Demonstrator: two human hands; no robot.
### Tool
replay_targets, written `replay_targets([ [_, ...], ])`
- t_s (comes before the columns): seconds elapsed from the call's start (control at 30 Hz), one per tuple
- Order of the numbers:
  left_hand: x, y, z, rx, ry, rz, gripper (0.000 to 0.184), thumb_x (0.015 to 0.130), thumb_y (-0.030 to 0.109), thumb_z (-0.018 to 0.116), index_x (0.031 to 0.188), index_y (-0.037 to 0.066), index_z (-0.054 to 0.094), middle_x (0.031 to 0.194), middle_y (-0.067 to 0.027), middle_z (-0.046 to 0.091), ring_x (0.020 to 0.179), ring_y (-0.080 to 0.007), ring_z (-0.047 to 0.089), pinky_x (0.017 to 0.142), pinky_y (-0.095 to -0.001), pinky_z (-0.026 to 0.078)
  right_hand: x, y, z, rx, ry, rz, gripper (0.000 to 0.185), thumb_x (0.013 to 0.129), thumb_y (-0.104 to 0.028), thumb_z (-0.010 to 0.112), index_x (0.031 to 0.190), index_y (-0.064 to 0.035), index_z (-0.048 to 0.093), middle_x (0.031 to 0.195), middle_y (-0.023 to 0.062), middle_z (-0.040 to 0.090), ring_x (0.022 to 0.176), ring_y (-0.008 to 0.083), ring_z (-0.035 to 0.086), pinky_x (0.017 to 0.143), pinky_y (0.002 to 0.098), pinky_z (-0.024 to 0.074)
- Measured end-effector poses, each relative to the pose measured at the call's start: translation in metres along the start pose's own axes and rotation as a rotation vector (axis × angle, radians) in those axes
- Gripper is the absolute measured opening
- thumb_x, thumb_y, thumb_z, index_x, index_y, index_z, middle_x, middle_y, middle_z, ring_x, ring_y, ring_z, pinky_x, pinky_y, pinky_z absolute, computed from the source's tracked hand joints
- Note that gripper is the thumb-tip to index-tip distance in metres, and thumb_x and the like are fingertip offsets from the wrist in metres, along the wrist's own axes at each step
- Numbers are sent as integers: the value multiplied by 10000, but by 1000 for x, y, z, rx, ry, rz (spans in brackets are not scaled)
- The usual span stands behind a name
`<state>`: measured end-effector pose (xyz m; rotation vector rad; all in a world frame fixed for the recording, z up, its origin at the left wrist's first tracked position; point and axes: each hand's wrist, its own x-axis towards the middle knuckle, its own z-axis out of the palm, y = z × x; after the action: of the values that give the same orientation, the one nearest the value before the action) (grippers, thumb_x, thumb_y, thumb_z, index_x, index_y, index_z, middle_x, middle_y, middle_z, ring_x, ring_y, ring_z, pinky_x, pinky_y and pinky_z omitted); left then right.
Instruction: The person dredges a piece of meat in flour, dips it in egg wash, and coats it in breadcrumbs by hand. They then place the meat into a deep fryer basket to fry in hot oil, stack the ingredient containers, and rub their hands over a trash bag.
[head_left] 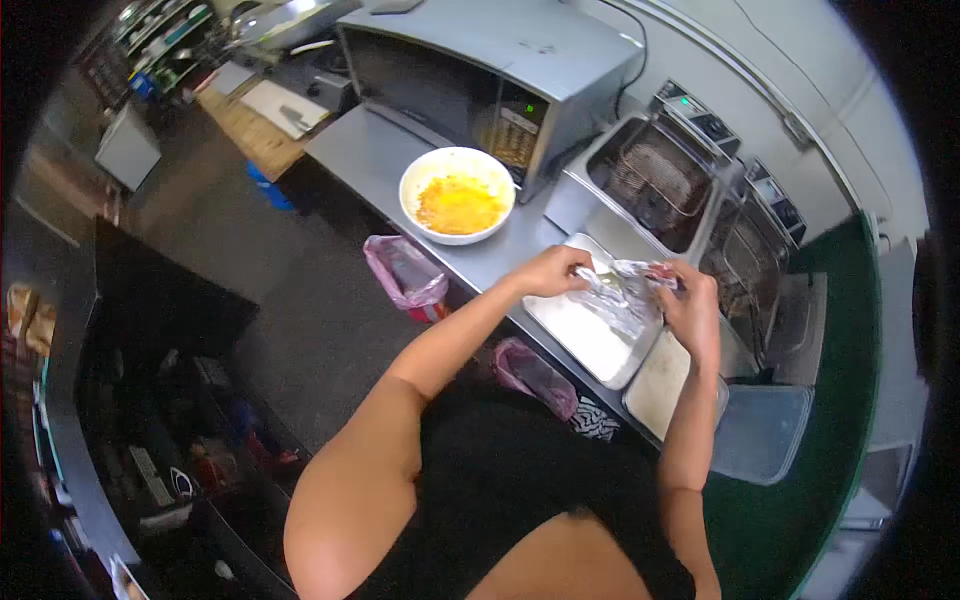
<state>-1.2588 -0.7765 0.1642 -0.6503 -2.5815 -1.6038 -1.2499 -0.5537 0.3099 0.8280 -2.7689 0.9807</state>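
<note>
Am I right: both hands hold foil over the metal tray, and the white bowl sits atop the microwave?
No. The head view shows the white bowl on the counter in front of the microwave, not atop it. The left hand and right hand do hold foil over the metal tray.

No legible text. Microwave display [530, 108]: lit green, characters too small to read. Keypad [517, 122]: markings blurred. Left fryer's control panel [703, 120]: green-lit, lettering illegible.

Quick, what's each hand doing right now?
Left hand: closed, pinching one side of the crumpled silvery wrapping.
Right hand: closed, holding its other side.
</note>
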Motion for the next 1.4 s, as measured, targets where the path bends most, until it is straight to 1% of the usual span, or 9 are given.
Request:
replay_targets([
  [0.37,-7,16,-31,-104,69,-6,182,779,84,643,943,17,597,820,-57,618,736,-107,561,672,-268,459,13,-39,-1,-74,36,-133,219,673,6,610,892,-3,613,809,202,624,808,377,600,718,384,459],
  [0.7,-32,7,-206,23,147,-66,145,776,9,616,911,-17,568,747,-26,583,691,-63,540,620,-232,445,128,-126,75,-47,143,-301,223,683,-43,627,903,-48,594,771,200,615,776,390,593,686,445,455],
  [0.83,-37,-35,-255,140,192,-128,137,774,17,604,904,-13,574,735,-42,593,691,-87,553,631,-260,456,178,-131,130,34,93,-266,212,689,-38,629,896,-60,591,762,202,616,774,388,595,689,461,455],
  [0.9,-38,-56,-266,197,237,-130,140,762,25,603,898,-1,581,755,-67,609,701,-126,574,646,-286,463,190,-128,158,53,115,-303,192,698,-12,589,889,-31,594,791,173,635,742,338,624,672,376,478],
  [0.97,-45,-69,-266,269,284,-111,153,741,33,604,893,13,590,790,-100,632,716,-189,610,665,-319,473,190,-117,191,31,102,-301,163,702,-23,580,860,-64,582,772,184,613,759,375,597,680,465,467],
  [1.07,-59,-104,-249,388,171,-23,225,668,10,600,892,21,621,829,-176,639,851,-320,619,743,-393,487,166,-98,238,-56,21,-238,179,689,-29,591,866,-53,598,833,186,607,806,363,593,686,450,474],
  [1.3,-70,-102,-240,586,-360,-178,179,660,108,626,820,34,657,845,-184,637,875,-327,612,767,-430,482,132,-81,282,-314,-181,-259,166,671,-30,619,837,-22,633,981,179,584,936,333,567,767,388,484],
  [1.37,-66,-108,-246,508,-408,-132,174,662,132,635,800,31,665,837,-187,634,870,-327,613,763,-428,485,142,-91,266,-275,-452,-159,172,677,-24,608,846,-10,635,981,186,595,926,334,578,768,385,490],
  [1.4,-58,-115,-246,610,-478,-135,295,667,151,652,941,43,653,1011,-202,606,997,-308,574,842,-403,463,145,-97,262,-246,-582,-104,176,680,-21,602,851,-3,635,982,190,600,921,334,583,769,384,493],
])
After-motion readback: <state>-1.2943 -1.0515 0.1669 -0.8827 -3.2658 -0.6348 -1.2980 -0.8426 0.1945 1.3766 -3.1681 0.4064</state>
